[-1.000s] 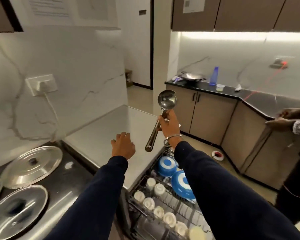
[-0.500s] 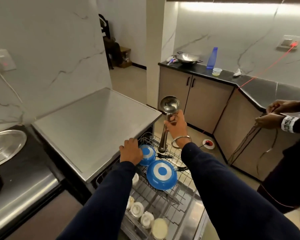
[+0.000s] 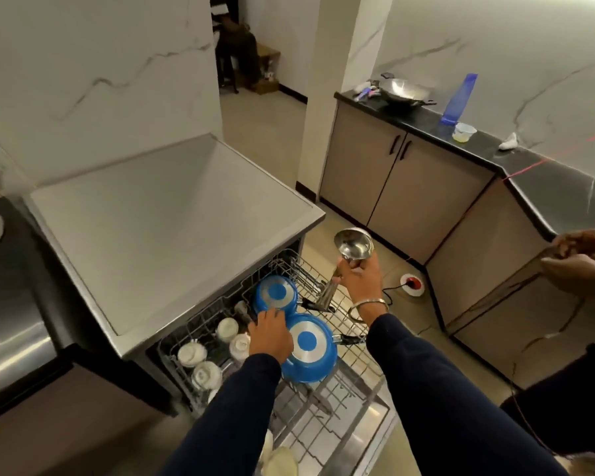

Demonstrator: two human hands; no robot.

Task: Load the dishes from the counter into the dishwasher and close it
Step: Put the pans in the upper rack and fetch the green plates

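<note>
The right hand (image 3: 359, 278) is gripping a steel ladle (image 3: 347, 261) high on its handle, just under the bowl, with fingers curled round it. The ladle is standing nearly upright, its long axis tilting slightly, the bowl at the top with its hollow facing the camera and the handle end pointing down into the far part of the dishwasher rack (image 3: 354, 355), near the dark handle of a pan. The palm is hiding the middle of the handle, so where the lower end is touching is hard to make out. The left hand (image 3: 270, 334) is reaching down into the rack with fingers loosely bent, lying over the gap between two blue pans; whether it is gripping anything cannot be told, since the fingertips are hidden from above. The far blue pan (image 3: 275, 295) and the near blue pan (image 3: 308, 348) are both sitting bottom up, their blue and silver bases facing upward and their dark handles pointing right. White cups (image 3: 217, 352) are standing upside down in the rack's left part, some cut off by the sleeve. The rack is pulled out from under the steel counter (image 3: 158, 228). On the black counter beyond are lying a wok (image 3: 404, 89), a blue bottle (image 3: 459, 97) and a small tub (image 3: 463, 132). Another person's hands (image 3: 581, 261) are cut off at the right edge.
</note>
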